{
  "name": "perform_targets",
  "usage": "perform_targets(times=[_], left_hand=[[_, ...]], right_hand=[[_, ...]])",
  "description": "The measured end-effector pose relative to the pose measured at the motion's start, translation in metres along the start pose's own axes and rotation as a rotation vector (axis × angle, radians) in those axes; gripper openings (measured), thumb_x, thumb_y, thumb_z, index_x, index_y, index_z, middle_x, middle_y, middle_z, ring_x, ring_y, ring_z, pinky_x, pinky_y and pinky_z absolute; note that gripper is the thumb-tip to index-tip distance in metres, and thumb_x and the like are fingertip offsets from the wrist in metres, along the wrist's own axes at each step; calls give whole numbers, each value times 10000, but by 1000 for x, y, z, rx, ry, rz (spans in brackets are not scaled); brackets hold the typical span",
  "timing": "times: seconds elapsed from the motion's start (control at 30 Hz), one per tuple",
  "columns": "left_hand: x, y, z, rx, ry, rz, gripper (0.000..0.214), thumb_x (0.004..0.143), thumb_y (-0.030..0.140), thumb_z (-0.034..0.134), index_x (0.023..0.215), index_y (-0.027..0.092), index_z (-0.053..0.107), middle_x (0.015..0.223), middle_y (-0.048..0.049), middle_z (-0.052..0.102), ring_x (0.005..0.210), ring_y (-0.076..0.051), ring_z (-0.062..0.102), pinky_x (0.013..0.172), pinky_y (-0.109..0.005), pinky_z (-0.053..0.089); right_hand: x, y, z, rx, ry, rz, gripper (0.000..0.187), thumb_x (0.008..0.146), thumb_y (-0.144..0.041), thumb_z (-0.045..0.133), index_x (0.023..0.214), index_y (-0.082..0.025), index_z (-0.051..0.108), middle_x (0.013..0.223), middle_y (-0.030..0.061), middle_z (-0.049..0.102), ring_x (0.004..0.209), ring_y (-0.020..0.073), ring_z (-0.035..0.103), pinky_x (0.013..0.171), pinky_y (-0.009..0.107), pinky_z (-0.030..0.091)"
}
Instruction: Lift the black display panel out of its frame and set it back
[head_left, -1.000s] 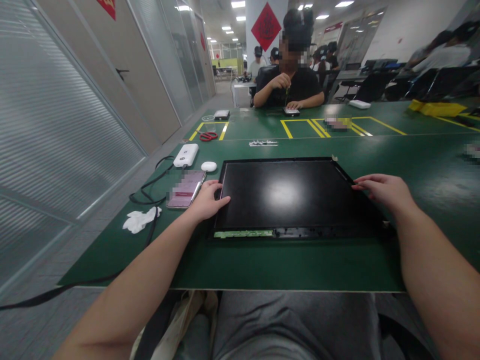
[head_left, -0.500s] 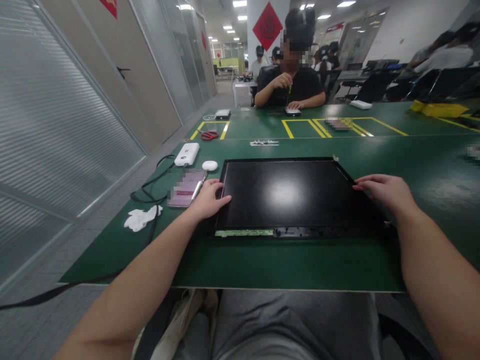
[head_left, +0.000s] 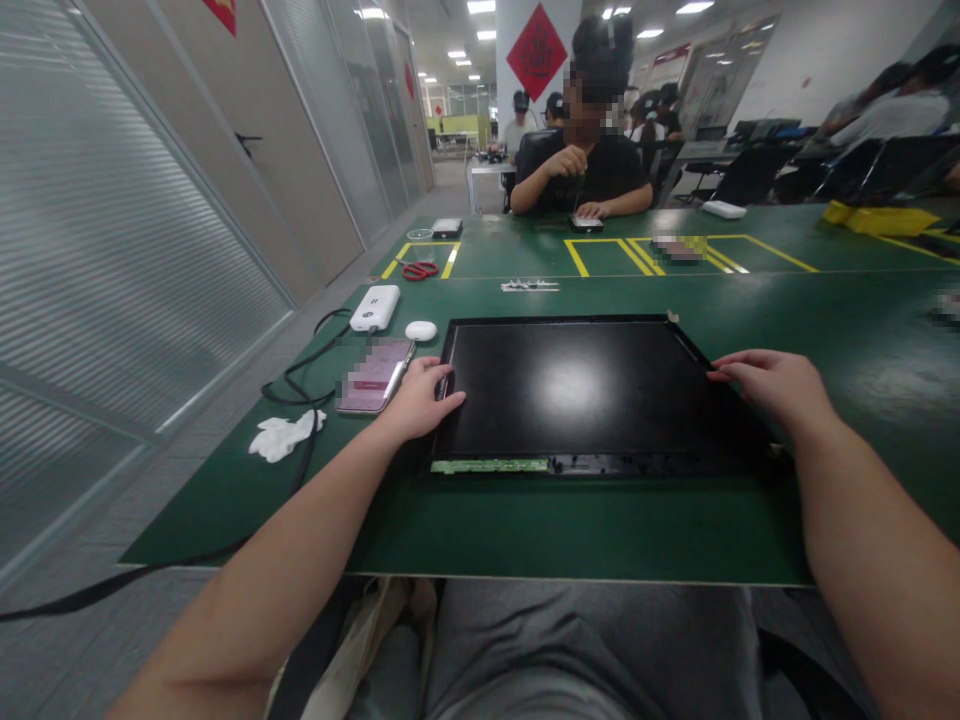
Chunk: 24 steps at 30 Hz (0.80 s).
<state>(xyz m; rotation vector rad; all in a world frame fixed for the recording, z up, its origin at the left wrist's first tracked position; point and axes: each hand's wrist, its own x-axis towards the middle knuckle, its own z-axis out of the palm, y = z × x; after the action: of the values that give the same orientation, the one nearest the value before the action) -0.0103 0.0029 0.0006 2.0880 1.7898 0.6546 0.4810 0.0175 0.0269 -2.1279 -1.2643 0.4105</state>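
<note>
A black display panel (head_left: 585, 390) in a thin dark frame lies flat on the green table (head_left: 570, 530) in front of me. Along its near edge runs a narrow green circuit board (head_left: 489, 466), on the left part. My left hand (head_left: 421, 398) grips the panel's left edge, thumb on top and fingers at the outer side. On the opposite side, my right hand (head_left: 780, 385) pinches the right edge near its upper part. A small pale tab (head_left: 673, 317) sticks out at the far right corner. The undersides of both hands' fingertips are hidden.
Left of the panel lie a phone (head_left: 375, 377), a white earbud case (head_left: 421, 331), a white power bank (head_left: 375, 308) with a black cable, and a crumpled tissue (head_left: 285, 436). Beyond are red-handled scissors (head_left: 420, 270), small metal strips (head_left: 529, 286) and a person (head_left: 585, 165) working opposite.
Both hands keep their hold on the panel's edges with hardly any movement. The whole view has shifted very slightly.
</note>
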Motion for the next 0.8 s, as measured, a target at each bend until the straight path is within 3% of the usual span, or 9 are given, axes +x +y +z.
perform_targets(times=[0.23,0.57,0.8], left_hand=[[-2,4,-2,68,-4,39,553,826,425,643,1301,142,627,1383,-164,468,1355,-346,465,1185,-476,343],[-6,24,-8,295,-26,-12,681,887,421,572,1455,64,452,1448,-232,535,1363,-391,470,1161,-516,326],[-5,20,-10,181,11,12,654,867,386,595,1445,97,492,1385,-214,616,1286,-388,563,1091,-511,419]], right_hand=[[-2,-3,1,1,27,-36,315,656,-350,589,860,-216,787,806,41,771,654,181,601,684,333,472],[1,1,4,145,175,-33,340,634,-325,613,891,-211,805,863,59,760,665,177,596,695,339,490],[10,10,5,-34,39,7,298,642,-357,637,872,-252,797,809,27,735,731,211,629,766,373,476]])
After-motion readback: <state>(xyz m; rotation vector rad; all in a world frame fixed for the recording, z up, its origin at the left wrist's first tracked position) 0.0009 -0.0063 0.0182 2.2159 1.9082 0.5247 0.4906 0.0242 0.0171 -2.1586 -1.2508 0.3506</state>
